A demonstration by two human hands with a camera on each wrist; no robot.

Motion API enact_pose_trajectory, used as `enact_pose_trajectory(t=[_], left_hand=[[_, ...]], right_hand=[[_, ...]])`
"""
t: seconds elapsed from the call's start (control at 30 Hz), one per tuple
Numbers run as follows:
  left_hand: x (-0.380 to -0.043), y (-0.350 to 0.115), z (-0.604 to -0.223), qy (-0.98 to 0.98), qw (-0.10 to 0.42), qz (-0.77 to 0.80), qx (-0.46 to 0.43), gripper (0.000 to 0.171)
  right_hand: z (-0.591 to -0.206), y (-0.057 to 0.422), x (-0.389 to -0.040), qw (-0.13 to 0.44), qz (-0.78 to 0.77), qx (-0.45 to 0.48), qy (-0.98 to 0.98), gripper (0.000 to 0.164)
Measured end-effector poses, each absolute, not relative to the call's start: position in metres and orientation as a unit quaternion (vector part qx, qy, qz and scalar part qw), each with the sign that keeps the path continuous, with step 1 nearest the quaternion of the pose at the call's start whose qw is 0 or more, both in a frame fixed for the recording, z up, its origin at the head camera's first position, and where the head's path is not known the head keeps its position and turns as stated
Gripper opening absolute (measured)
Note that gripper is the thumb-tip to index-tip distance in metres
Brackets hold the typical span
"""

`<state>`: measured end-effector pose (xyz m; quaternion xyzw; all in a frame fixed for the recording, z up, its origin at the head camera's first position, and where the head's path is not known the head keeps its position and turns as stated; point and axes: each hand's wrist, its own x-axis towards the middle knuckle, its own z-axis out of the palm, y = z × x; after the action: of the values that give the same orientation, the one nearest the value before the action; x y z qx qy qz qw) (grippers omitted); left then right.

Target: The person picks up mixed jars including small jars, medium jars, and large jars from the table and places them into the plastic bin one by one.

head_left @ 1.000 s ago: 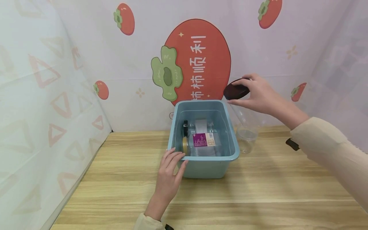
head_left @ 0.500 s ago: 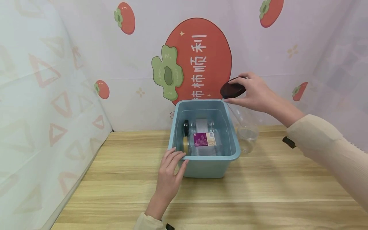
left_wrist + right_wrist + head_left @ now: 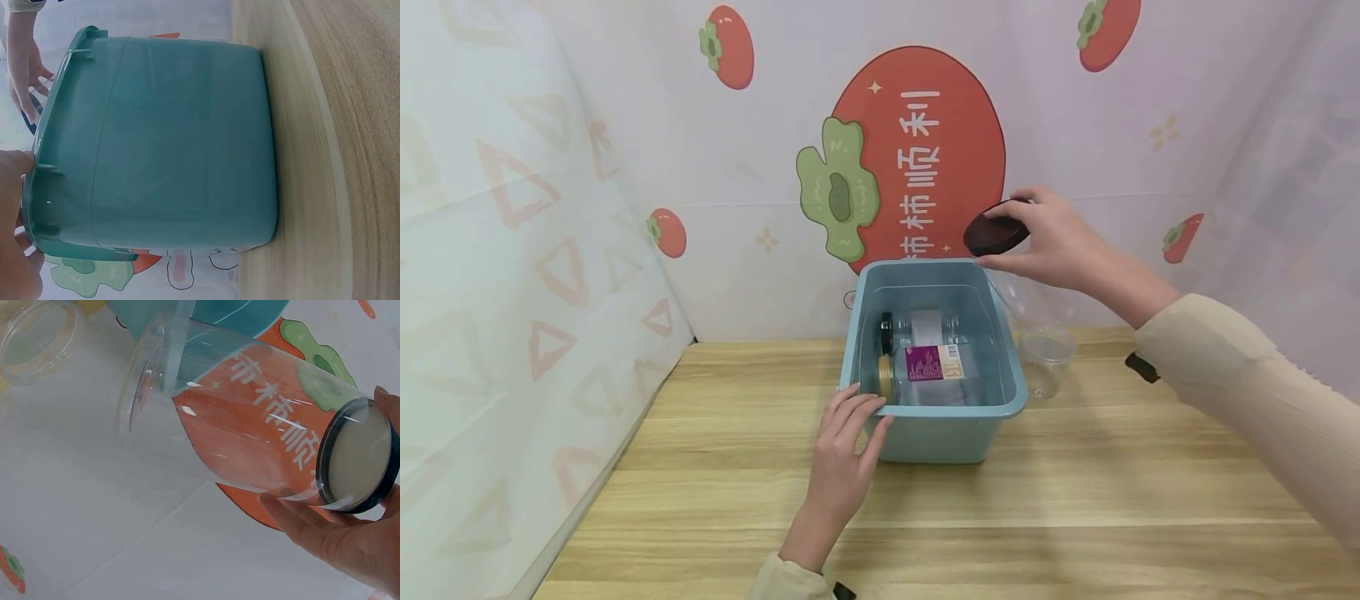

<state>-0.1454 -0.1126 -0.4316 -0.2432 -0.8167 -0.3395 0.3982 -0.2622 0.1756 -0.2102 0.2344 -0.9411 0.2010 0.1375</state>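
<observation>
By its black lid, my right hand grips a clear plastic jar, thumb below and fingers above. The jar tilts, lid end up, just outside the right rim of a blue plastic bin. My left hand holds the bin's near left corner, fingers over the rim and thumb outside. Two more clear jars lie on their sides in the bin: one with a black lid, the other with a yellow lid and a purple and cream label.
A small clear plastic tub stands on the wooden table at the bin's right, below the held jar. Behind the bin hangs a white cloth printed with persimmons; another cloth hangs along the left.
My right hand has shifted left with the jar, bringing its lid closer to the bin's far right corner. The left hand keeps its place on the rim.
</observation>
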Motion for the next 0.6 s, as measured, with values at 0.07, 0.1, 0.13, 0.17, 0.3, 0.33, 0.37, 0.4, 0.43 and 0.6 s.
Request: enact_pose_trajectory(t=[0.07, 0.1, 0.13, 0.17, 0.3, 0.33, 0.37, 0.4, 0.43, 0.6], left_hand=[[-0.1455, -0.1125, -0.4317, -0.816, 0.398, -0.340, -0.244, 0.027], [-0.1454, -0.1124, -0.4317, -0.817, 0.398, -0.340, -0.244, 0.027], [-0.1455, -0.1124, -0.4317, -0.817, 0.398, -0.339, -0.244, 0.027], [-0.1455, -0.1123, -0.4317, -0.817, 0.399, -0.339, -0.244, 0.027], [-0.1457, -0.1122, -0.4318, -0.817, 0.399, -0.338, -0.243, 0.027], [-0.1458, -0.1123, -0.4319, -0.817, 0.399, -0.337, -0.243, 0.027], [-0.1458, -0.1123, -0.4320, -0.817, 0.399, -0.338, -0.243, 0.027], [-0.1459, -0.1124, -0.4320, -0.817, 0.399, -0.338, -0.243, 0.027], [-0.1459, -0.1125, -0.4321, -0.817, 0.399, -0.338, -0.243, 0.028], [-0.1461, -0.1126, -0.4323, -0.817, 0.399, -0.337, -0.243, 0.028]], right_hand=[[-0.2101, 0.1741, -0.2627, 0.138, 0.202, 0.235, -0.941, 0.061], [-0.2100, 0.1733, -0.2628, 0.137, 0.203, 0.235, -0.941, 0.061], [-0.2100, 0.1727, -0.2628, 0.136, 0.203, 0.236, -0.941, 0.061], [-0.2100, 0.1721, -0.2629, 0.135, 0.204, 0.235, -0.941, 0.061], [-0.2100, 0.1696, -0.2633, 0.134, 0.204, 0.235, -0.941, 0.061], [-0.2101, 0.1690, -0.2634, 0.135, 0.202, 0.235, -0.941, 0.062], [-0.2101, 0.1684, -0.2636, 0.135, 0.201, 0.236, -0.941, 0.062], [-0.2102, 0.1678, -0.2637, 0.135, 0.201, 0.236, -0.941, 0.062], [-0.2102, 0.1673, -0.2639, 0.135, 0.201, 0.236, -0.941, 0.062], [-0.2100, 0.1652, -0.2644, 0.134, 0.204, 0.238, -0.940, 0.062]])
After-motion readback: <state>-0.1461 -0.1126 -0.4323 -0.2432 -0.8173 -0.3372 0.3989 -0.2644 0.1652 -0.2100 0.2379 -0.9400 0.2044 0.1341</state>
